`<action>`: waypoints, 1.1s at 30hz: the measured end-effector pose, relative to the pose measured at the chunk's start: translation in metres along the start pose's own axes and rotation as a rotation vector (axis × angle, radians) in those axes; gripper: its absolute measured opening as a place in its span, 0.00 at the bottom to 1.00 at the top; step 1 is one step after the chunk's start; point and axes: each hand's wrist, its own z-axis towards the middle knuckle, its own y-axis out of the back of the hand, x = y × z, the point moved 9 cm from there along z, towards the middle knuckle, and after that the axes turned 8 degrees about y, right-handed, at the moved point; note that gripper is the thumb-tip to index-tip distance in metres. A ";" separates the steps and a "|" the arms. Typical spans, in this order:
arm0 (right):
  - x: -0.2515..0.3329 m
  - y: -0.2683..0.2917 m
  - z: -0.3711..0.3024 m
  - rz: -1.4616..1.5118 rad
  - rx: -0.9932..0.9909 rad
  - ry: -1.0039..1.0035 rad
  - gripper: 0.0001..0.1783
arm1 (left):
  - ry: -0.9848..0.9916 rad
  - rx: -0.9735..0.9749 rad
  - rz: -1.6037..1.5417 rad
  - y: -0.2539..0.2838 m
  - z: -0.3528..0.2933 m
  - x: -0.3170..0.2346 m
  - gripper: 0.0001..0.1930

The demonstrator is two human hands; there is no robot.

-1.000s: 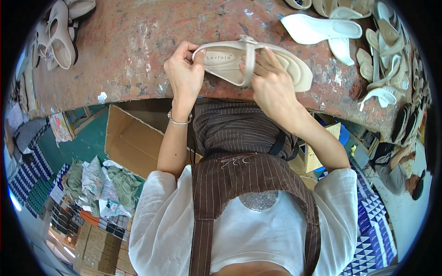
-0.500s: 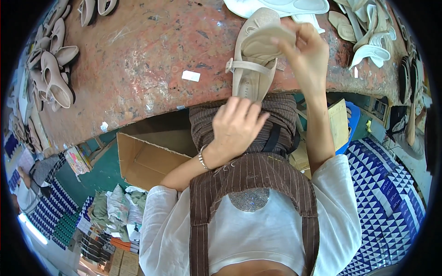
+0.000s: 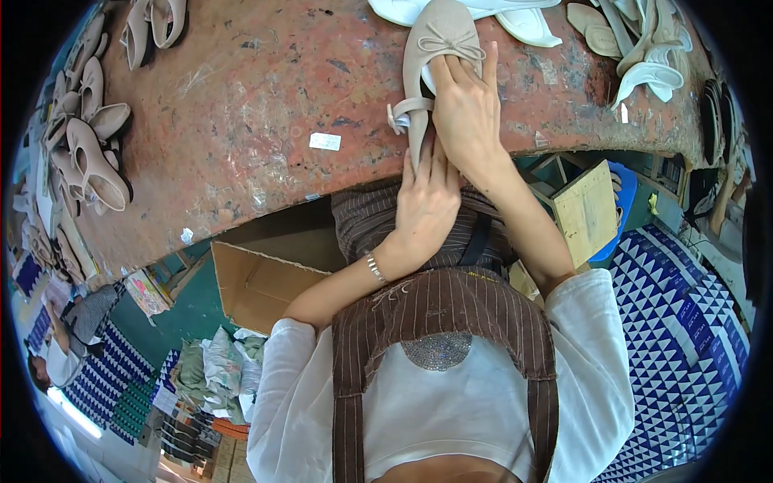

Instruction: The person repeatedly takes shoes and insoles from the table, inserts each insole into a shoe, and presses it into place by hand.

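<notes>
A beige strap shoe (image 3: 415,56) with a small bow on its toe lies on the worn reddish table, toe pointing away from me. My right hand (image 3: 467,109) reaches into its opening, fingertips hidden inside and one finger stretched out beside the shoe's right edge. A bit of white shows inside, next to the fingers. The insole seen earlier is out of sight. My left hand (image 3: 428,201) is closed around the heel end at the table's front edge. The buckled strap (image 3: 398,117) sticks out on the shoe's left side.
Several similar shoes (image 3: 97,165) stand at the left. White shoe-shaped pieces (image 3: 527,28) lie beyond the shoe, and a pile of insoles and white pieces (image 3: 652,80) is at the far right. A paper label (image 3: 324,142) rests on the table. Below is an open cardboard box (image 3: 262,282).
My right hand has brought the insole down to the shoe and now reaches inside. The left hand has come up against the heel. The shoe has shifted slightly away from me.
</notes>
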 end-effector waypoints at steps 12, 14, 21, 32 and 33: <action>0.016 0.011 0.010 -0.066 0.017 0.147 0.30 | 0.019 -0.051 -0.007 -0.002 0.004 -0.001 0.21; 0.017 0.010 0.010 -0.020 0.101 0.140 0.30 | 0.003 -0.102 0.005 0.002 0.004 -0.003 0.22; 0.032 0.012 -0.002 -0.210 -0.064 0.185 0.27 | -0.018 -0.035 0.018 -0.008 0.001 -0.002 0.19; 0.029 0.015 0.012 -0.089 0.054 0.126 0.24 | -0.003 -0.091 0.004 -0.001 0.004 0.001 0.20; 0.031 0.016 0.015 -0.135 -0.027 0.156 0.24 | -0.007 -0.016 -0.035 -0.005 0.005 0.001 0.20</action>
